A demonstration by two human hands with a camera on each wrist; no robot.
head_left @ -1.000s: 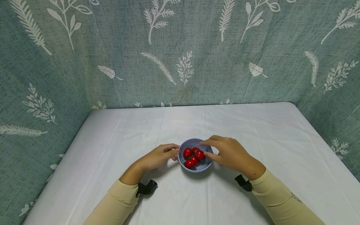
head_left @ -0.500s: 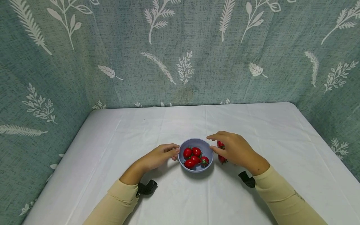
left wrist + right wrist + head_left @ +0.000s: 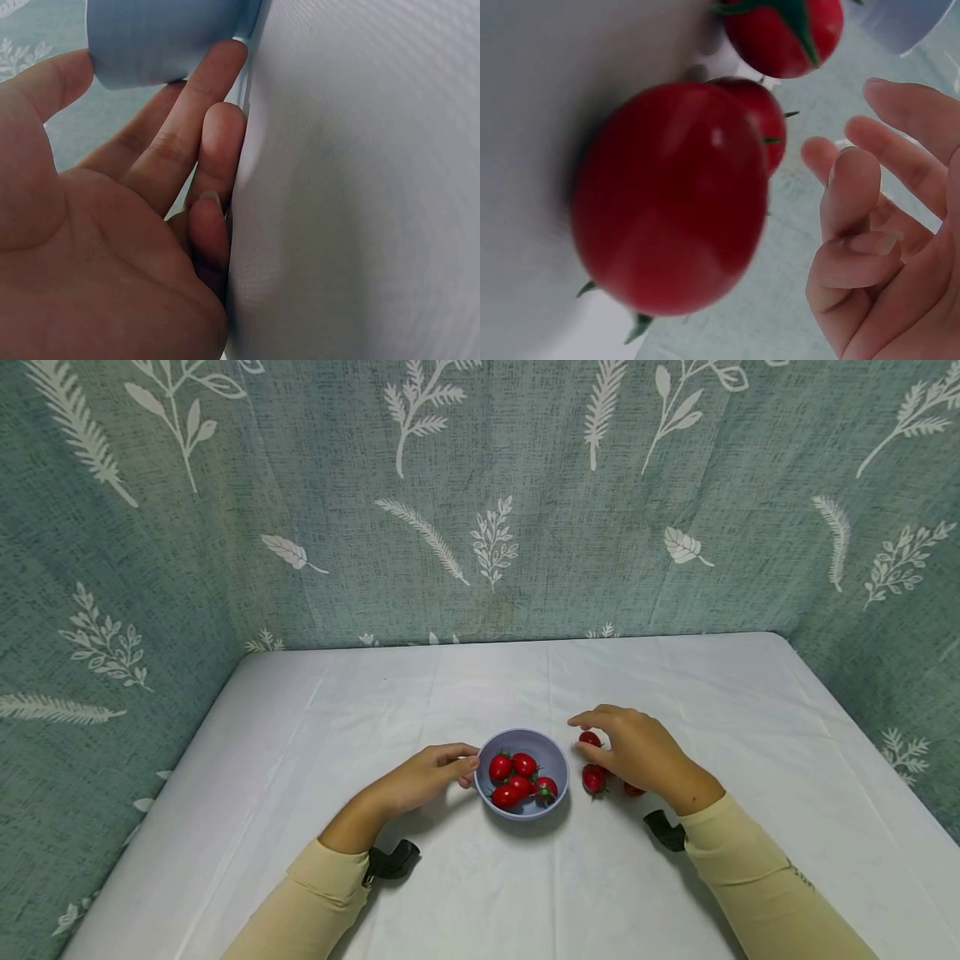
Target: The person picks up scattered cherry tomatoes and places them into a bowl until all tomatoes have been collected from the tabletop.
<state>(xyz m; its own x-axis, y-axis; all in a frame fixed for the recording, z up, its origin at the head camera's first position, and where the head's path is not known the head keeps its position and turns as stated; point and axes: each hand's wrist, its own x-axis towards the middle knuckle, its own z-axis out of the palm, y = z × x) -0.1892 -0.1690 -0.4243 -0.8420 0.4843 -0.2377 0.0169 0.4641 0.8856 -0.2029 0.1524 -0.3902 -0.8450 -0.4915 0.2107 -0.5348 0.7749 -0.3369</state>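
Note:
Several red cherry tomatoes (image 3: 501,767) with green stems lie in a small blue-grey bowl (image 3: 525,814). My left hand (image 3: 431,775) rests at the bowl's left side. In the left wrist view its thumb touches the bowl wall near the rim, with the fingertips lower against the outside. To the right of the bowl my right hand (image 3: 633,752) hovers over loose tomatoes, thumb and forefinger apart and nothing between them. A tomato (image 3: 595,779) shows below its thumb, another (image 3: 590,739) between thumb and forefinger from above, and a third (image 3: 633,789) half hidden under the palm.
A white cloth (image 3: 450,893) covers the table. Green leaf-patterned curtains (image 3: 480,510) stand behind it and on both sides. Each wrist carries a black camera mount (image 3: 393,860) close above the cloth.
My right hand has left the bowl and moved right over the loose tomatoes. One tomato formerly at its fingertips now lies on the bowl's right side. The left hand has stayed still.

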